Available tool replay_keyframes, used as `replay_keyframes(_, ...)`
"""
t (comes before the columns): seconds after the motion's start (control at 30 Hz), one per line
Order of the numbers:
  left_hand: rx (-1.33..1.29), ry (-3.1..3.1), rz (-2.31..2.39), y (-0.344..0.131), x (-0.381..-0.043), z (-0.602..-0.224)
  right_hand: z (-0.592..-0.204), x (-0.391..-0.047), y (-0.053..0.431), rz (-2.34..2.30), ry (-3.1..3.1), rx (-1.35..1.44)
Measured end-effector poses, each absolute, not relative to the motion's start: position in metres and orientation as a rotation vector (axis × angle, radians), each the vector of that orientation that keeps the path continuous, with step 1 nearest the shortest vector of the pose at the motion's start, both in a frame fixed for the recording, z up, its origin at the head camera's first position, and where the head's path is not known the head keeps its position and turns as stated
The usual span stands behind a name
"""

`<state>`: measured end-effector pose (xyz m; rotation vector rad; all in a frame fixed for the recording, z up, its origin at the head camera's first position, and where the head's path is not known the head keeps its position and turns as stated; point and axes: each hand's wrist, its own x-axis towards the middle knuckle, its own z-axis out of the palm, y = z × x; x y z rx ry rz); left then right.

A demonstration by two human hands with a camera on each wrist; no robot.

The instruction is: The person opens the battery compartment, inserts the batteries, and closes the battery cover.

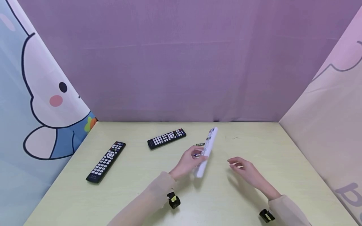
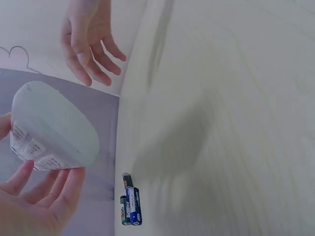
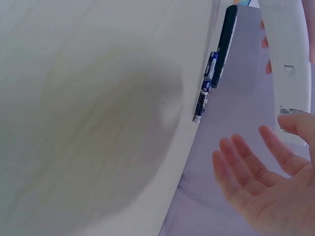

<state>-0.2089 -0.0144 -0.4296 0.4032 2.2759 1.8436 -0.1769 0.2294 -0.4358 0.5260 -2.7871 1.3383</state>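
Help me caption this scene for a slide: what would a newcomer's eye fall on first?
Probably the white remote, held tilted above the pale table in the left hand, with the empty right hand hovering to its right. Next come a black remote lying at the table's left and a second black remote farther back, left of the white one. The large cartoon figure on the left wall also stands out.
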Motion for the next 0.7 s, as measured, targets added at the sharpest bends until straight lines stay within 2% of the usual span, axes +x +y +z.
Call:
replay_keyframes(0.47,0.194,1.92,2.153,-0.034,-0.199,-0.41,-0.424,-0.166,0.216,1.359,-2.783,0.608)
replay_keyframes(0.7,0.175,1.833,2.23,-0.042,-0.197,-0.409,-0.42,-0.159,0.209,1.365,-2.757,0.653)
